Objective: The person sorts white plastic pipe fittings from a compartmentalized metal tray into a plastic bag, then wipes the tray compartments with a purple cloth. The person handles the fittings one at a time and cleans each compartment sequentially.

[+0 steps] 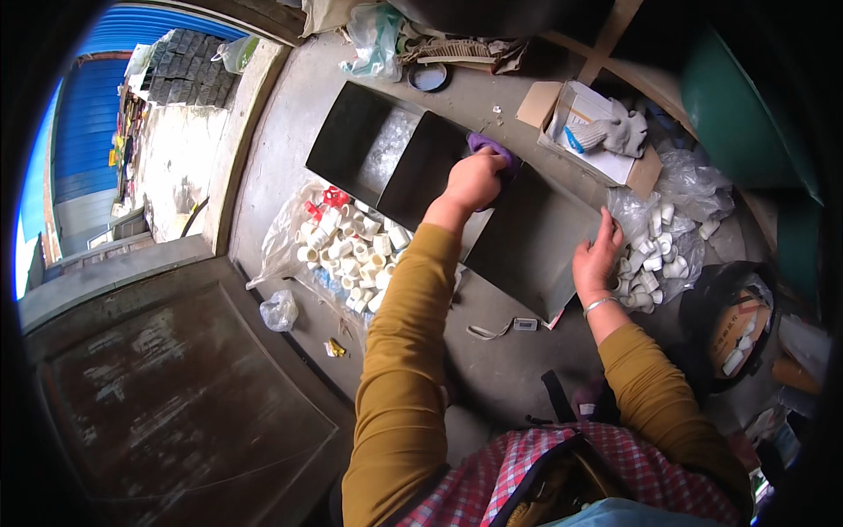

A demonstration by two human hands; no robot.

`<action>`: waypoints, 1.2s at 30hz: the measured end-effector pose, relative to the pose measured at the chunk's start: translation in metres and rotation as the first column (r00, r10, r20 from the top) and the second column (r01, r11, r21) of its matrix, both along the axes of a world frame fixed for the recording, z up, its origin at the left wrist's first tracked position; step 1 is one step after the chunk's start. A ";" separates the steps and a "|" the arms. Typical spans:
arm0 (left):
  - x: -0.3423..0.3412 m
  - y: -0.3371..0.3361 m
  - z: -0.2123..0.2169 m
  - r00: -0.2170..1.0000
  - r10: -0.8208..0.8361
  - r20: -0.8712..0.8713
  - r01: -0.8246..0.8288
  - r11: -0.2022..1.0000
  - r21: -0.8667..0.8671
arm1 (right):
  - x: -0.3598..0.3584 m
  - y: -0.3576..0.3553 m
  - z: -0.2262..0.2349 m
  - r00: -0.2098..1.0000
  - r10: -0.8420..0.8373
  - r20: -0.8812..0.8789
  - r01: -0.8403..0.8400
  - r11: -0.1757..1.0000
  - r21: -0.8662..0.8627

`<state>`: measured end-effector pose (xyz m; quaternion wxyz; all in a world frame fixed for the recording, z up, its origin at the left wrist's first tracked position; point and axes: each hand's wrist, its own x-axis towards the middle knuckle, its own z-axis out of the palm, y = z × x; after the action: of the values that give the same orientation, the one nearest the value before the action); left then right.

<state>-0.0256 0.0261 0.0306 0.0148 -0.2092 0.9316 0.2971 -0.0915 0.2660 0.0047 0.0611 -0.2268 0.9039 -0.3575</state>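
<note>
A long dark tray (533,250) with three compartments lies on the floor in front of me. My left hand (474,186) is closed around a purple cloth (486,143), over the divider between the middle and right compartments. The cloth shows past the fingers at the far side. My right hand (597,256), with a bracelet at the wrist, rests against the tray's right end wall, fingers stretched out. Crumpled clear plastic (391,147) lies in the left compartment. The right compartment's bare bottom shows; the middle one is partly hidden by my left hand and arm.
White pipe elbows (356,255) with red pieces (332,197) lie on plastic sheeting left of the tray. More white fittings (652,262) spill from a clear bag on the right. A carton (580,110) holds a work glove (622,132). A black bucket (722,351) stands at right.
</note>
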 end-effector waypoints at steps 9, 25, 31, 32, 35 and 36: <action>-0.016 -0.013 -0.040 0.944 0.183 0.276 -0.206 0.977 0.054 | 0.001 0.000 0.005 0.999 -0.003 0.033 0.002 0.999 0.054; 0.059 -0.079 0.060 0.979 0.192 0.062 -0.175 0.961 -0.214 | 0.000 0.002 0.002 1.000 -0.016 0.009 0.015 1.000 0.017; 0.020 -0.042 -0.021 0.896 0.151 0.418 -0.005 0.944 -0.330 | 0.002 -0.001 0.002 1.000 0.003 -0.010 -0.003 1.000 0.016; 0.023 -0.043 -0.030 0.891 0.165 0.422 -0.003 0.933 -0.359 | 0.002 -0.001 0.003 1.000 0.001 -0.009 -0.001 1.000 0.010; 0.033 -0.061 -0.045 0.876 0.135 0.463 -0.037 0.976 -0.215 | 0.004 -0.005 0.008 0.999 -0.001 0.033 0.001 1.000 0.020; 0.039 -0.062 -0.048 0.863 0.151 0.482 -0.049 0.975 -0.218 | 0.008 -0.005 0.011 0.998 -0.001 0.058 0.000 1.000 0.028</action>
<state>0.0137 -0.0358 -0.0170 0.2170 -0.3269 0.9092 0.1394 -0.0840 0.2611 0.0152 0.0902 -0.2153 0.9067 -0.3512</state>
